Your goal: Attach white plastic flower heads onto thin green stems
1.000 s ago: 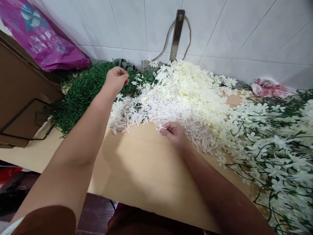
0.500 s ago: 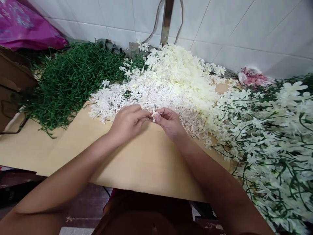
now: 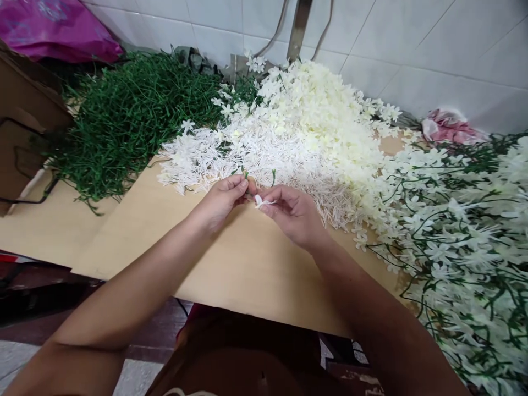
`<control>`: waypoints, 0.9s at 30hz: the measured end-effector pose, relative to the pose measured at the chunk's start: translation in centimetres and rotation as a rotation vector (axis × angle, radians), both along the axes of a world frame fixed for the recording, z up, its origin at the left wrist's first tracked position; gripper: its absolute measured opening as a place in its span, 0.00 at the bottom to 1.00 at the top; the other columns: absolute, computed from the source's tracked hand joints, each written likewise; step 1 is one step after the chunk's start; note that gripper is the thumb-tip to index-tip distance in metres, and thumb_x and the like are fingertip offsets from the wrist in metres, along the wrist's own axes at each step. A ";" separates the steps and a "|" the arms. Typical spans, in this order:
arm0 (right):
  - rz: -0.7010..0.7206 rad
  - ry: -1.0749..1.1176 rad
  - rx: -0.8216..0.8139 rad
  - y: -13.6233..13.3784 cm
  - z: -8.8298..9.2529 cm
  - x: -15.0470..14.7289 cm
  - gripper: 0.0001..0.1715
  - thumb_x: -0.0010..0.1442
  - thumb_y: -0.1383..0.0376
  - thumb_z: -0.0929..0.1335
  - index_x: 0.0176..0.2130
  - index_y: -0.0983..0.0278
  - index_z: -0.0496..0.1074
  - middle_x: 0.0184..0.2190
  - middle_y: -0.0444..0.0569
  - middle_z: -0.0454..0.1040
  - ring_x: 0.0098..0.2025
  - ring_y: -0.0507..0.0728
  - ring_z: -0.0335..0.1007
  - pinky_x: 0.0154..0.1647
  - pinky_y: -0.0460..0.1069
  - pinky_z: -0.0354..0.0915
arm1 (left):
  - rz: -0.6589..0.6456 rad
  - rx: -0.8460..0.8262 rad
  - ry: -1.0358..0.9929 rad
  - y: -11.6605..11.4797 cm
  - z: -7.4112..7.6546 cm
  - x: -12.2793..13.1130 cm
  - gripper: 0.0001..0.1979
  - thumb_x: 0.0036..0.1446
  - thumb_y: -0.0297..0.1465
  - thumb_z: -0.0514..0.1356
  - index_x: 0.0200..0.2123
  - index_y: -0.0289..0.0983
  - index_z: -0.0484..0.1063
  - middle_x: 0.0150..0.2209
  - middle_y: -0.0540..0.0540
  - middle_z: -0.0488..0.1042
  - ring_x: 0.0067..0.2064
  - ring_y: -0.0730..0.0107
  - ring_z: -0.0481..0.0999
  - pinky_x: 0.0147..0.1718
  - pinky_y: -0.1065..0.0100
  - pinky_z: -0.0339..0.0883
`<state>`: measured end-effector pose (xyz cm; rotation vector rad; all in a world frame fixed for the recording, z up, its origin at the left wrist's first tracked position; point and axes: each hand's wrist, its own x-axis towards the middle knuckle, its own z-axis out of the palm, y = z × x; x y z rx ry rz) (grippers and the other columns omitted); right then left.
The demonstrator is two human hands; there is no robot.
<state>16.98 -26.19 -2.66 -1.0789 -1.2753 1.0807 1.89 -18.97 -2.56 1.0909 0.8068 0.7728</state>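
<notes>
My right hand (image 3: pixel 296 213) pinches a small white artificial flower (image 3: pixel 261 202) between thumb and fingers, above the front of the board. My left hand (image 3: pixel 226 199) is close beside it, thumb and fingers closed on a thin green plastic stem (image 3: pixel 246 174) whose tip pokes up over the thumb. Another green tip (image 3: pixel 273 175) rises just behind my right fingers; where it is attached is hidden. Beyond both hands lies a heap of thin white flower pieces (image 3: pixel 284 157), merging into a pile of cream-white blossoms (image 3: pixel 322 104).
A big tangle of green stems (image 3: pixel 144 104) lies to the left, near a cardboard box (image 3: pixel 31 104) and a purple bag (image 3: pixel 61 27). Stemmed white flowers (image 3: pixel 462 247) spread over the right side. A pink-and-white bundle (image 3: pixel 451 127) sits by the tiled wall (image 3: pixel 391 49).
My left hand has turned, its thumb now uppermost with a green tip showing. The white flower in my right hand has tilted sideways. The view has shifted slightly.
</notes>
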 end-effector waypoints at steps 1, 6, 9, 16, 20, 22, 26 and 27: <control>-0.014 0.020 -0.022 0.0 0.2 0.6 0.10 0.50 0.60 0.75 0.27 0.61 0.72 0.32 0.46 0.76 0.38 0.53 0.74 0.45 0.52 0.70 | -0.003 0.016 0.012 0.1 -0.1 0.0 0.11 0.49 0.36 0.66 0.24 0.35 0.71 0.22 0.51 0.68 0.26 0.77 0.66 0.29 0.73 0.60; -0.131 0.207 -0.152 0.8 -0.6 3.0 0.16 0.47 0.53 0.77 0.28 0.60 0.73 0.30 0.43 0.77 0.36 0.53 0.74 0.43 0.52 0.71 | -0.082 0.061 0.101 0.1 -0.9 0.2 0.11 0.50 0.35 0.61 0.22 0.34 0.71 0.15 0.55 0.52 0.19 0.79 0.49 0.20 0.71 0.43; -0.064 0.289 -0.245 1.4 -2.3 2.9 0.19 0.44 0.52 0.78 0.27 0.61 0.73 0.26 0.42 0.75 0.31 0.51 0.72 0.40 0.52 0.71 | -0.184 0.058 0.118 -0.4 -1.3 0.5 0.15 0.51 0.40 0.60 0.20 0.34 0.70 0.15 0.55 0.51 0.19 0.79 0.47 0.20 0.70 0.39; 0.053 0.295 -0.278 1.5 -3.5 1.8 0.21 0.45 0.49 0.77 0.25 0.61 0.71 0.24 0.41 0.73 0.29 0.50 0.70 0.39 0.52 0.71 | -0.272 0.008 0.109 -0.8 -1.7 0.4 0.23 0.47 0.49 0.64 0.20 0.35 0.66 0.16 0.55 0.54 0.19 0.81 0.47 0.20 0.69 0.37; 0.042 0.266 -0.268 1.4 -3.5 1.6 0.23 0.43 0.48 0.77 0.25 0.61 0.69 0.24 0.41 0.72 0.28 0.50 0.68 0.39 0.52 0.71 | -0.267 0.030 0.111 -0.6 -1.7 0.4 0.25 0.45 0.52 0.66 0.20 0.35 0.65 0.16 0.56 0.54 0.19 0.82 0.47 0.19 0.70 0.37; 0.028 0.254 -0.251 1.4 -3.5 1.5 0.23 0.43 0.48 0.77 0.25 0.61 0.69 0.24 0.40 0.71 0.27 0.49 0.67 0.38 0.50 0.70 | -0.271 0.041 0.095 -0.6 -1.7 0.4 0.26 0.45 0.52 0.66 0.20 0.36 0.65 0.16 0.56 0.52 0.19 0.82 0.47 0.19 0.70 0.37; -0.023 0.192 -0.210 1.4 -3.2 1.3 0.24 0.42 0.46 0.76 0.24 0.61 0.68 0.23 0.40 0.70 0.27 0.49 0.65 0.35 0.49 0.68 | -0.279 0.046 0.094 -0.7 -1.8 0.5 0.26 0.46 0.53 0.65 0.19 0.36 0.64 0.15 0.56 0.52 0.18 0.81 0.47 0.19 0.70 0.37; -0.038 0.163 -0.200 1.3 -3.1 1.3 0.25 0.42 0.46 0.76 0.24 0.61 0.68 0.22 0.40 0.70 0.27 0.49 0.65 0.34 0.48 0.68 | -0.276 0.046 0.111 -0.7 -1.8 0.6 0.26 0.46 0.53 0.65 0.19 0.36 0.64 0.15 0.56 0.52 0.18 0.81 0.47 0.19 0.71 0.37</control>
